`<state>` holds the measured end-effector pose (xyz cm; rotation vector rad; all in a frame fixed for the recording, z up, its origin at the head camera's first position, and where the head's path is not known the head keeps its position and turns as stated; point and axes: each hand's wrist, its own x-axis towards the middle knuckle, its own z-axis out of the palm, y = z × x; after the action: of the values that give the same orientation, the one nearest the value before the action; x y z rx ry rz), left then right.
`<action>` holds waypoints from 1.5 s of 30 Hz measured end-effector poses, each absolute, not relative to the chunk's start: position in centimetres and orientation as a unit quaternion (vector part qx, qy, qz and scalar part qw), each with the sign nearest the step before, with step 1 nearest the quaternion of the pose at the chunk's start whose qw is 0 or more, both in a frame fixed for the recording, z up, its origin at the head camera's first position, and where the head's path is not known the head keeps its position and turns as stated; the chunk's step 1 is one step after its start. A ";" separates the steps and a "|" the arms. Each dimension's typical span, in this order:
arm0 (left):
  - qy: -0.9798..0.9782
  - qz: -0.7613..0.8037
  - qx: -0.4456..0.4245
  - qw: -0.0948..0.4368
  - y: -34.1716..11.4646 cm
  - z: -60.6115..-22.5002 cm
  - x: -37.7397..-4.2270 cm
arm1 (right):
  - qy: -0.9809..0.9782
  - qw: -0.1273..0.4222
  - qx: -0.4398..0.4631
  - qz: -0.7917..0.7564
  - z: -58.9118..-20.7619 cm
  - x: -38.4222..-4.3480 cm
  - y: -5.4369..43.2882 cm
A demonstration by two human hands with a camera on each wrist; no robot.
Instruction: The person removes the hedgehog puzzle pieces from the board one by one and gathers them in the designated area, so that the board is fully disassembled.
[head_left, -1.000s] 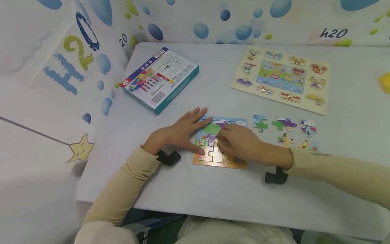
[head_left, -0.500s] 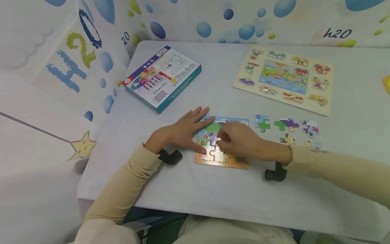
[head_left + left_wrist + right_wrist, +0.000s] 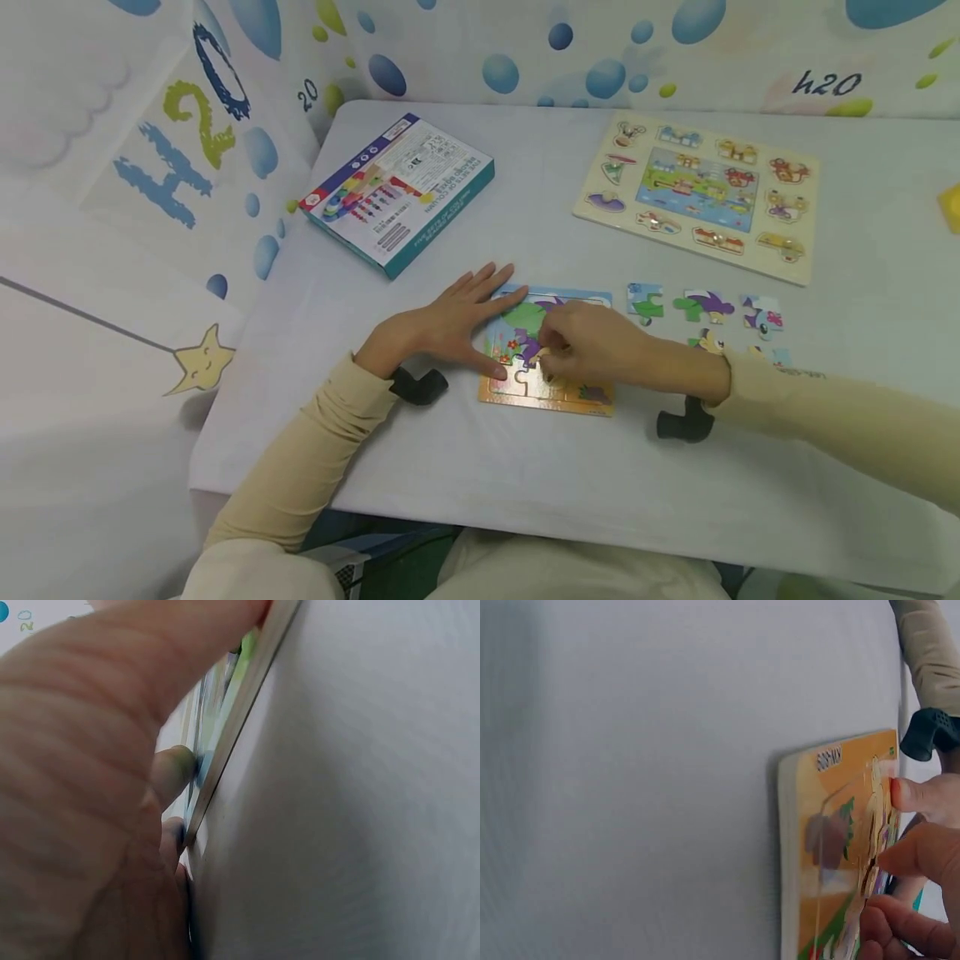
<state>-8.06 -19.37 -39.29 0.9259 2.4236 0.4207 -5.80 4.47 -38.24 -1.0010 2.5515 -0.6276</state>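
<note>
A small jigsaw board (image 3: pixel 546 403) with an orange lower border and a blue upper border lies on the white table. My left hand (image 3: pixel 457 325) spreads its fingers along the board's left side, with thumb and forefinger over the edge; the left wrist view shows fingertips at the board's side (image 3: pixel 238 720). Over the middle of the board my right hand (image 3: pixel 596 346) has curled fingers, pinching a purple puzzle piece (image 3: pixel 528 346) low at the picture. In the right wrist view, thumb and forefinger meet close at the board's surface (image 3: pixel 810 870). The right hand hides much of the board's right half.
Several loose puzzle pieces (image 3: pixel 703 306) lie right of the board, some partly behind the right sleeve. A wooden peg puzzle (image 3: pixel 696 190) lies at the back. A flat box (image 3: pixel 401 192) sits at the back left, and a yellow object (image 3: pixel 950 208) at the far right.
The purple piece has shifted slightly down and right on the board along with the right fingertips and now shows more fully. The left hand stays put on the board's edge.
</note>
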 end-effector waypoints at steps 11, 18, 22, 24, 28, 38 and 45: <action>0.893 0.149 0.341 0.254 -19.3 -39.4 -8.0 | 0.914 0.134 -0.339 -0.178 -39.2 -4.6 3.9; 0.891 0.153 0.343 0.253 -19.3 -39.3 -8.1 | 0.902 0.142 -0.349 -0.210 -38.9 -4.9 4.0; 0.890 0.155 0.346 0.253 -19.3 -39.5 -8.1 | 0.895 0.156 -0.347 -0.232 -38.9 -5.2 4.1; 0.890 0.156 0.347 0.253 -19.3 -39.6 -8.1 | 0.893 0.168 -0.346 -0.236 -39.0 -5.3 4.4; 0.891 0.150 0.347 0.251 -19.4 -39.7 -8.2 | 0.889 0.169 -0.352 -0.239 -39.0 -5.6 5.4; 0.894 0.150 0.340 0.251 -19.2 -39.8 -8.3 | 0.898 0.133 -0.364 -0.208 -39.5 -5.9 9.9; 0.896 0.147 0.336 0.252 -19.1 -39.7 -8.3 | 0.912 0.111 -0.346 -0.190 -39.4 -5.6 12.8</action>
<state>-8.26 -19.09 -39.71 0.9129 2.4368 0.3999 -5.60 12.78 -39.44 -1.0155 2.6787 -0.5585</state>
